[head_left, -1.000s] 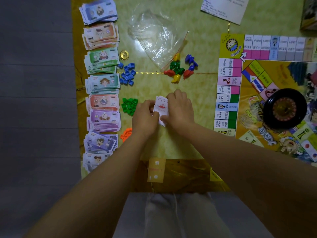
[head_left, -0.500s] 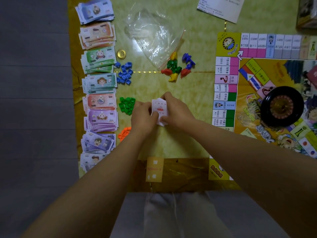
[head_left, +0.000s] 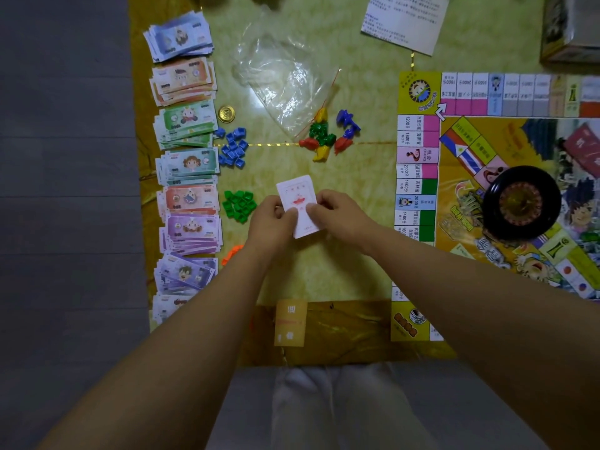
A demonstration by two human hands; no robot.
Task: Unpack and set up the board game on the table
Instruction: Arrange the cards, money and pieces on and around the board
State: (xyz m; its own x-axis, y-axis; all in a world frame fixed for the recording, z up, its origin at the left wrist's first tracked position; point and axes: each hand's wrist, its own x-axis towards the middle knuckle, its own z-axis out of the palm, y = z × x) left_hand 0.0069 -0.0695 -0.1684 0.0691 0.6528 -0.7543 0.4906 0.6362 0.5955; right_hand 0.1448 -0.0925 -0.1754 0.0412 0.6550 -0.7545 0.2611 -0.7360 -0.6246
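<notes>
One small card deck [head_left: 297, 193] is being pinched over the desk [head_left: 324, 280], the left hand [head_left: 271, 222] and right hand [head_left: 339, 212] curling fingers round its lower edges, between the green houses [head_left: 238, 204] and the board [head_left: 418, 177]. Squaring the edges evenly before laying it down is looking wise.

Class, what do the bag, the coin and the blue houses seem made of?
Bag: thin clear plastic film, glossy and creased; the table shows through. Coin: shiny gold, metal or plated plastic, unclear. Blue houses: probably moulded plastic, uniform colour.
</notes>
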